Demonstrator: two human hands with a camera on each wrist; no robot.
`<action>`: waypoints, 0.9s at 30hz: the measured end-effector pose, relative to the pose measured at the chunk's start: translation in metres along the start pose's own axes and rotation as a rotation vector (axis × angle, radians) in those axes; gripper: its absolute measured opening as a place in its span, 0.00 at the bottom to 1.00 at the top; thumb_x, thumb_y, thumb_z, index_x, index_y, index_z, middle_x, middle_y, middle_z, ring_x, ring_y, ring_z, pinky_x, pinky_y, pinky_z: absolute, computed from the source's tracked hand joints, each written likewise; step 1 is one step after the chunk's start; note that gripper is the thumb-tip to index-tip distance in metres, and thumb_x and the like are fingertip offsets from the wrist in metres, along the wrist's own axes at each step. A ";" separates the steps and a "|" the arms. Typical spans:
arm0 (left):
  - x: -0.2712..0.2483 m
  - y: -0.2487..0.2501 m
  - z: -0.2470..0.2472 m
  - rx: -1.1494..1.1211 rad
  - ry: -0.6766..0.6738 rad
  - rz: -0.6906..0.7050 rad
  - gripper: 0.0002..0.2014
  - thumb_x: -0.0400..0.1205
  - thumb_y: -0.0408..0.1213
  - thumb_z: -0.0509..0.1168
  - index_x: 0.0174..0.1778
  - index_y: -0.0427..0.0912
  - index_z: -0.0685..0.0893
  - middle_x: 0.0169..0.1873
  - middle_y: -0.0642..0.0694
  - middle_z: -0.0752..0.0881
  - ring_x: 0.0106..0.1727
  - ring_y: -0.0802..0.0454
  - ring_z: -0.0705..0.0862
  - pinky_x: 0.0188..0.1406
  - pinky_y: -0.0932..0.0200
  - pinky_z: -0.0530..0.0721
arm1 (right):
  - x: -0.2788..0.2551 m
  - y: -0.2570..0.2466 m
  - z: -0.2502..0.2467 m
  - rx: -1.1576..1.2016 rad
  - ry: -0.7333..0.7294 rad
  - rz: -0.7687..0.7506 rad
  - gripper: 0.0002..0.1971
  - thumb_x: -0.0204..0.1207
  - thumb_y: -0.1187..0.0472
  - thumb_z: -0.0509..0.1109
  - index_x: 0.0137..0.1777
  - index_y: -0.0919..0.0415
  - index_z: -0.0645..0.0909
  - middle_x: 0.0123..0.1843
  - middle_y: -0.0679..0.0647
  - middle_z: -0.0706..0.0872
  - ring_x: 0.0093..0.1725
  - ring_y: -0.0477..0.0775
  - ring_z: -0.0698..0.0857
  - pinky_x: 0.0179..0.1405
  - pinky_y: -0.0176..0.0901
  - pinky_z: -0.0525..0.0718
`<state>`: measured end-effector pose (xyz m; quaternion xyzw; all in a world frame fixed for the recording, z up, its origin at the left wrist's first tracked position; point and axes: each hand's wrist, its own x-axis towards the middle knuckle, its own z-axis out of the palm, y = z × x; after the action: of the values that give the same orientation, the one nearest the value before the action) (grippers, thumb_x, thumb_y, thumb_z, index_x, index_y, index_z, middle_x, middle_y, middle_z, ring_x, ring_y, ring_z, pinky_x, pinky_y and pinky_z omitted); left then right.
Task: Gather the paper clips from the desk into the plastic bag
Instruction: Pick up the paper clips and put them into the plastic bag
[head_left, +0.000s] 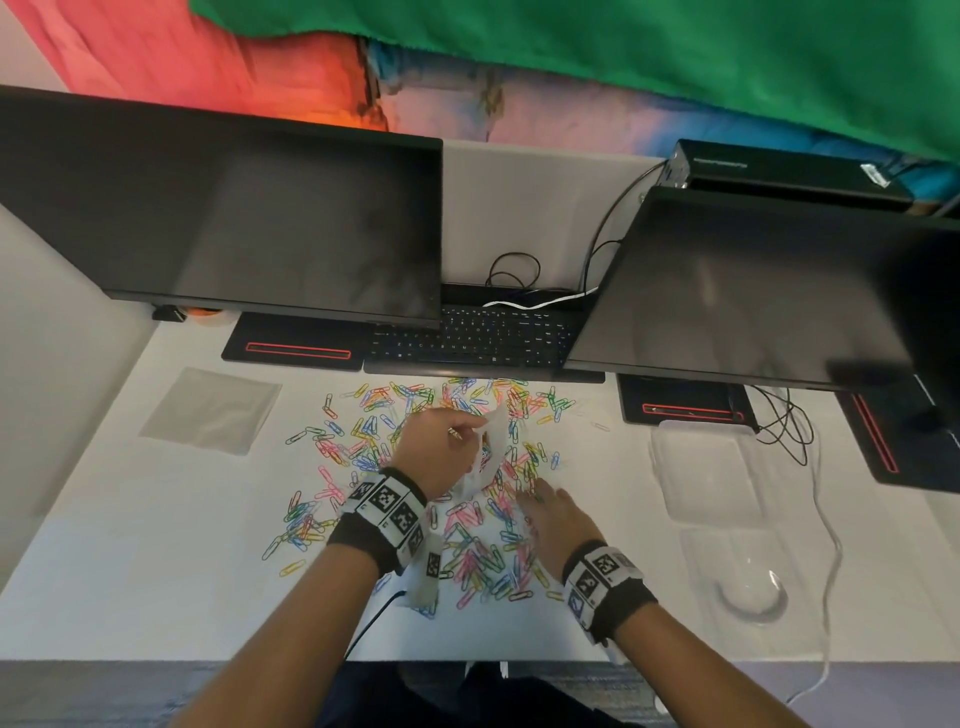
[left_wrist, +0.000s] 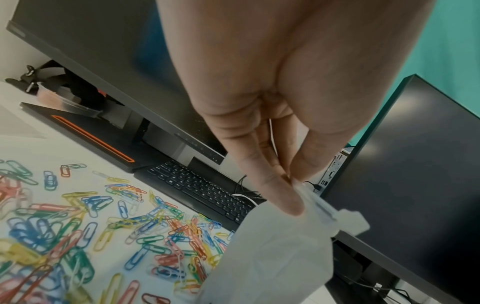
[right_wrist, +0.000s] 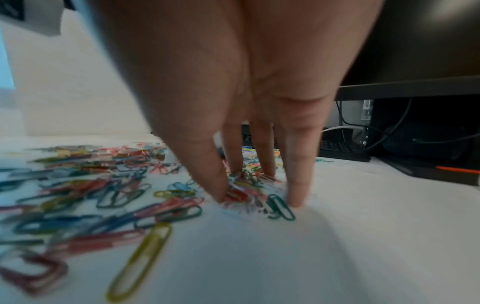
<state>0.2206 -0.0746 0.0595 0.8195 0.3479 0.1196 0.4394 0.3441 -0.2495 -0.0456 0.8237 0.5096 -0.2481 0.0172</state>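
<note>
Several coloured paper clips (head_left: 358, 441) lie scattered over the middle of the white desk (head_left: 130, 545). My left hand (head_left: 470, 434) is raised above them and pinches the rim of a clear plastic bag (head_left: 491, 457), which hangs below the fingers. In the left wrist view the thumb and fingers (left_wrist: 283, 197) clamp the bag (left_wrist: 272, 257) at its zip edge. My right hand (head_left: 535, 493) reaches down just right of the bag. Its thumb and fingertips (right_wrist: 296, 195) stand on the desk and close round a small cluster of paper clips (right_wrist: 244, 191).
Two dark monitors (head_left: 260, 218) (head_left: 753, 291) overhang the back of the desk, with a keyboard (head_left: 467, 343) between them. A second flat clear bag (head_left: 213, 410) lies at the left. Clear plastic trays (head_left: 706, 473) and cables (head_left: 826, 545) occupy the right side.
</note>
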 end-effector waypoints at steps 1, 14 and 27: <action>0.000 -0.001 0.001 -0.007 0.001 -0.005 0.14 0.83 0.31 0.63 0.58 0.45 0.91 0.37 0.49 0.92 0.30 0.57 0.90 0.40 0.61 0.91 | 0.002 0.002 0.002 -0.039 0.069 -0.027 0.29 0.76 0.71 0.64 0.77 0.55 0.67 0.75 0.58 0.71 0.68 0.60 0.75 0.65 0.48 0.81; -0.002 0.000 0.008 -0.020 -0.060 -0.034 0.14 0.83 0.29 0.62 0.57 0.43 0.91 0.38 0.49 0.90 0.29 0.53 0.90 0.31 0.69 0.87 | -0.001 0.044 -0.051 1.059 0.302 0.394 0.11 0.66 0.65 0.82 0.50 0.61 0.91 0.45 0.54 0.92 0.40 0.42 0.88 0.37 0.21 0.82; -0.006 0.014 0.035 0.009 -0.114 -0.018 0.13 0.82 0.29 0.64 0.58 0.38 0.90 0.38 0.45 0.91 0.31 0.50 0.91 0.25 0.74 0.82 | -0.009 0.002 -0.095 1.558 0.021 0.143 0.11 0.73 0.73 0.74 0.56 0.72 0.86 0.49 0.64 0.92 0.50 0.58 0.91 0.49 0.39 0.89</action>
<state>0.2404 -0.1057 0.0511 0.8238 0.3304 0.0671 0.4558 0.3795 -0.2308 0.0412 0.6313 0.1344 -0.5249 -0.5549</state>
